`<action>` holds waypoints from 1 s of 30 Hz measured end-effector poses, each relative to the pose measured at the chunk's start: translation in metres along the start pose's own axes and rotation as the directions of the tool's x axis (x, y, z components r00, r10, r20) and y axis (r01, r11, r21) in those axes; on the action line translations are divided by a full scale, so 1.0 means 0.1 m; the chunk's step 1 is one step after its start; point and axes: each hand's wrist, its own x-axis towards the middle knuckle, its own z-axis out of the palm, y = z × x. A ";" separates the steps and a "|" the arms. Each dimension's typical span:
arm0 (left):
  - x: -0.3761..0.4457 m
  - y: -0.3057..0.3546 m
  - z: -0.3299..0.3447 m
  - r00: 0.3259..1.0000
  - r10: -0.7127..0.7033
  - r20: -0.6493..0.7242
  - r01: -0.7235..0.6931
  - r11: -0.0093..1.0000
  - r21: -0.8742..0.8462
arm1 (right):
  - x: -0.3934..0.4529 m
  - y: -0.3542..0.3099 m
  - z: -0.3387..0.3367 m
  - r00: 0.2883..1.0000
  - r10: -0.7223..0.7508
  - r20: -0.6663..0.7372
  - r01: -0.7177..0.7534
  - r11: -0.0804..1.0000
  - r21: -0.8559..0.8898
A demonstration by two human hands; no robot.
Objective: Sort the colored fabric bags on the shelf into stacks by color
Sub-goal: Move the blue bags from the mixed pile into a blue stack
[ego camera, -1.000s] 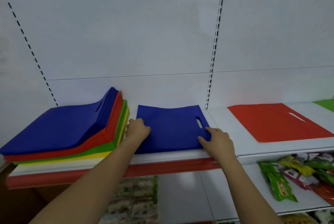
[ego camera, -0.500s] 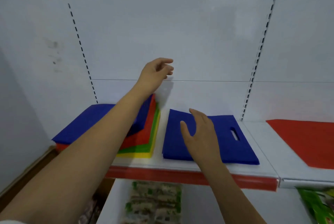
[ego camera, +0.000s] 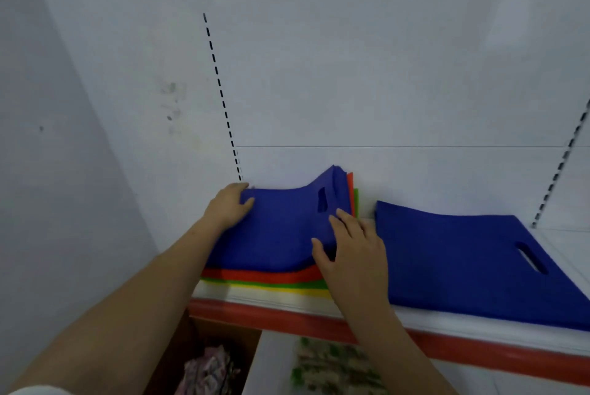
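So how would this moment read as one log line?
left hand grips mixed pile | right hand on it | blue bag beside
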 end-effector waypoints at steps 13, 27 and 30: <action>-0.07 -0.24 0.26 0.954 0.150 -0.261 -0.138 0.988 0.062 | -0.11 -0.12 0.20 0.961 0.063 -0.268 -0.081 0.995 -0.058; -0.12 -0.24 0.03 0.993 0.075 -0.094 -0.079 0.996 -0.031 | -0.28 -0.26 0.34 0.948 0.070 -0.311 -0.126 0.979 -0.163; -0.07 -0.25 -0.17 0.993 0.121 -0.011 -0.121 0.990 -0.077 | -0.24 -0.36 0.34 0.939 0.085 -0.334 -0.148 0.975 -0.166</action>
